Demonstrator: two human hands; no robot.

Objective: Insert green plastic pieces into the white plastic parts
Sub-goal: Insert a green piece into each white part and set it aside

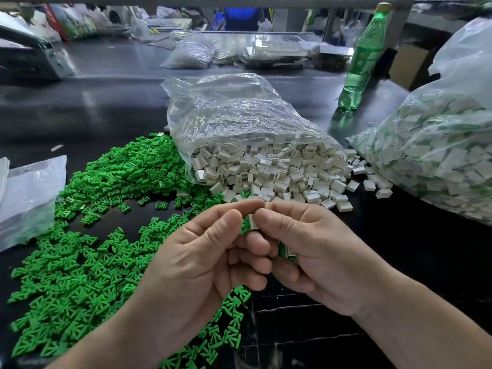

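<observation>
My left hand (202,257) and my right hand (308,249) meet in front of me above the black table. Between their fingertips sits a white plastic part (252,222), pinched by my right thumb and forefinger, with a green piece (245,225) at its left edge under my left thumb. More green and white shows inside my right palm (286,251). A wide heap of green pieces (106,214) covers the table on the left. White parts (279,171) spill from an open clear bag (239,113) behind my hands.
A large clear bag of assembled white and green parts (436,161) stands at the right. A green bottle (362,59) rises behind it. A flat clear bag (29,198) lies at the left edge. Bags and boxes crowd the far side of the black table (399,249).
</observation>
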